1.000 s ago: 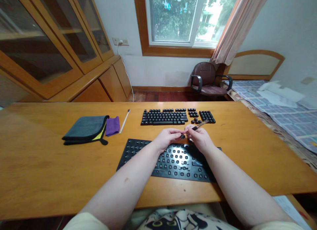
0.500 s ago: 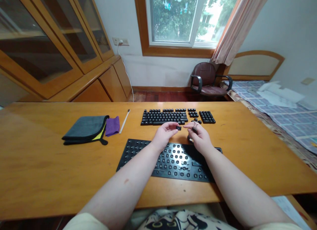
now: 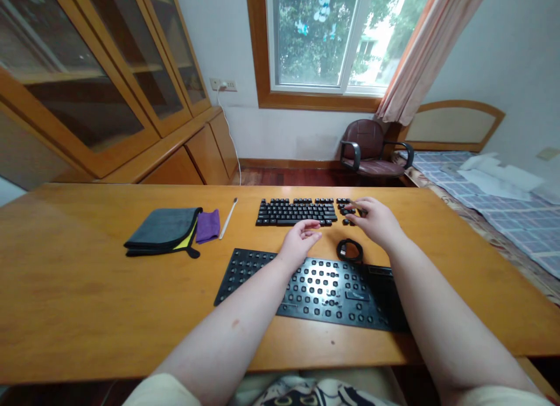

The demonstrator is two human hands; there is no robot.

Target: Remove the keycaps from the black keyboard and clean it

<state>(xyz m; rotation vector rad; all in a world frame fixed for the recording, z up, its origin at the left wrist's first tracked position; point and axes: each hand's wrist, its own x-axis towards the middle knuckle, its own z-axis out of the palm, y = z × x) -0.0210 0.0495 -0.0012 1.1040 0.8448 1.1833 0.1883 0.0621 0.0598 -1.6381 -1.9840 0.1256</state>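
Note:
My left hand (image 3: 301,241) hovers above the back edge of the black keyboard base (image 3: 258,272), its fingers loosely curved and the thumb apart, with nothing visible between them. My right hand (image 3: 376,220) reaches over the right end of the laid-out keycaps (image 3: 295,213). A thin keycap puller (image 3: 359,207) with wire loops shows in its grip. Its thumb and fingertip come close to the small navigation keycaps (image 3: 343,206), and whether they touch one cannot be made out. That hand covers the number-pad keycaps. The base has bare switch stems across it.
A coiled black cable (image 3: 350,251) lies behind the base. To the left are a folded grey cloth (image 3: 161,225), a purple cloth (image 3: 207,226) and a white toothbrush (image 3: 228,218). An armchair (image 3: 370,146) stands beyond the desk's (image 3: 109,307) far edge, beside a bed (image 3: 494,202).
My right hand has moved right and away from my left, over the keycaps, uncovering the coiled cable. The keycap earlier at my left fingertips is gone from them. The view has shifted slightly.

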